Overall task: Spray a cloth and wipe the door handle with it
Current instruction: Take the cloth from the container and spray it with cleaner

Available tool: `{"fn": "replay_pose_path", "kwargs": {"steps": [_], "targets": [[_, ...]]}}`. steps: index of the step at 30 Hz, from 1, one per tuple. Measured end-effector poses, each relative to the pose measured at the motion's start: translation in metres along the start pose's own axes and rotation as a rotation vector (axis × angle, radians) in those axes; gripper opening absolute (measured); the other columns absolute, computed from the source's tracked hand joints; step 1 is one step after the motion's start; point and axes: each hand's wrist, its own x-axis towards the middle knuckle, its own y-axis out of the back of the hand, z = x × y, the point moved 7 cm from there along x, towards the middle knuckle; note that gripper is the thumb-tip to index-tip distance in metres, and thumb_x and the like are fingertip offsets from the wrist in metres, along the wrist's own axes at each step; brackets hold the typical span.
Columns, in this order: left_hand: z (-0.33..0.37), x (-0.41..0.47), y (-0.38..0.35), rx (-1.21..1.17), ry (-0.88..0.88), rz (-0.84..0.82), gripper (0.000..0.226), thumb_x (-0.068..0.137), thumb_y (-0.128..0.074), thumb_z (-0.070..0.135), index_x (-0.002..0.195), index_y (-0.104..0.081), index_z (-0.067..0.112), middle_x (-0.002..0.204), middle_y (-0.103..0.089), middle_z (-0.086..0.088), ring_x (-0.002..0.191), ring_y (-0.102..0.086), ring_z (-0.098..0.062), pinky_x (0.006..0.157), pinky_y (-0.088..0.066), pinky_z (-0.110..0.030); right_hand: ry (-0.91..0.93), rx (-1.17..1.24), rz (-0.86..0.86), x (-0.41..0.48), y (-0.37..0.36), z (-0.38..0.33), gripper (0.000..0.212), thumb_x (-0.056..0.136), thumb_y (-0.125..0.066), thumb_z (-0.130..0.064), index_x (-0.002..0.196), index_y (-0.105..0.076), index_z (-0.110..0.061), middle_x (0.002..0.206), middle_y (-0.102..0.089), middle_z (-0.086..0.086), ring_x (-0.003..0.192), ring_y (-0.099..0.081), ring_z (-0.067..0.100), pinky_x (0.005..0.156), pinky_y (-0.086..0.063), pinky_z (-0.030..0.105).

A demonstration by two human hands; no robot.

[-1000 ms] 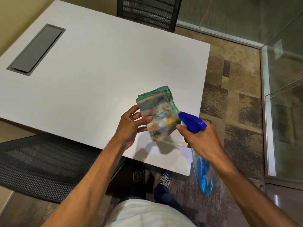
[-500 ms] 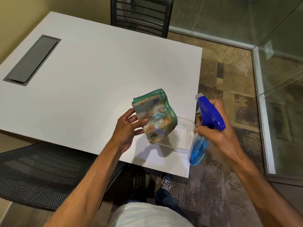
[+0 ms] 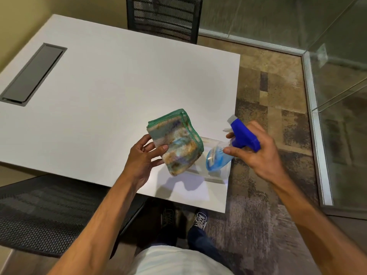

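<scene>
My left hand [image 3: 142, 158] holds a folded cloth [image 3: 176, 141], green-edged with brown and blue blotches, above the near right corner of the white table [image 3: 111, 100]. My right hand [image 3: 258, 153] grips a spray bottle [image 3: 236, 144] with a blue trigger head and a clear body of blue liquid. The bottle is tilted, its base toward the cloth and its white nozzle pointing up and away to the left. No door handle is in view.
A clear plastic container [image 3: 216, 173] lies on the table corner under the bottle. A grey cable hatch [image 3: 32, 74] is set into the table at left. Mesh chairs stand at the far side [image 3: 164, 16] and near left [image 3: 39, 213]. Glass walls [image 3: 337, 96] run along the right.
My right hand has swung the bottle from hanging below the table edge, nozzle at the cloth, up over the table corner. The cloth and left hand have barely moved.
</scene>
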Motion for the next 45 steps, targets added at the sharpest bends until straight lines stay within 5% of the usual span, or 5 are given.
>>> {"fn": "replay_pose_path", "kwargs": {"steps": [6,18,26,34,45], "targets": [[-0.007,0.0,0.003,-0.004,0.013,0.021,0.056,0.072,-0.088,0.009,0.122,-0.073,0.028,0.119,-0.079,-0.008,0.112,-0.075,-0.027,0.083,-0.065,-0.042,-0.06,-0.048,0.072,-0.011,-0.012,0.036,0.045,0.069,-0.09,-0.026,0.107,-0.075,-0.008,0.1,-0.063,0.011,0.09,-0.062,0.012,0.084,-0.056,0.033],[-0.013,0.002,-0.005,0.031,0.036,0.036,0.051,0.072,-0.087,0.011,0.117,-0.075,0.032,0.119,-0.079,-0.007,0.11,-0.076,-0.026,0.083,-0.065,-0.041,-0.168,-0.073,0.085,-0.011,-0.025,0.093,0.055,0.072,-0.091,-0.019,0.119,-0.071,0.001,0.101,-0.057,-0.001,0.089,-0.058,-0.008,0.082,-0.047,0.007],[-0.013,0.002,-0.007,0.03,0.038,0.041,0.059,0.072,-0.087,0.012,0.126,-0.071,0.028,0.121,-0.078,-0.007,0.11,-0.076,-0.025,0.077,-0.063,-0.035,-0.176,-0.12,0.062,-0.002,-0.013,0.099,0.061,0.072,-0.093,-0.011,0.126,-0.067,0.002,0.109,-0.063,0.01,0.1,-0.067,0.033,0.089,-0.061,0.048],[-0.013,0.005,-0.013,0.026,0.042,0.038,0.055,0.072,-0.086,0.011,0.123,-0.073,0.029,0.12,-0.079,-0.007,0.11,-0.076,-0.025,0.076,-0.063,-0.034,-0.192,-0.152,0.046,-0.005,-0.006,0.103,0.061,0.072,-0.093,-0.009,0.126,-0.068,0.003,0.111,-0.064,0.011,0.102,-0.067,0.031,0.091,-0.059,0.038],[-0.012,0.007,-0.019,0.02,0.047,0.037,0.057,0.073,-0.086,0.011,0.126,-0.071,0.027,0.121,-0.078,-0.007,0.11,-0.076,-0.026,0.078,-0.064,-0.036,-0.165,-0.184,0.053,-0.008,-0.001,0.094,0.074,0.074,-0.093,-0.012,0.139,-0.059,-0.007,0.123,-0.06,0.001,0.108,-0.061,0.02,0.082,-0.048,-0.001]]}}
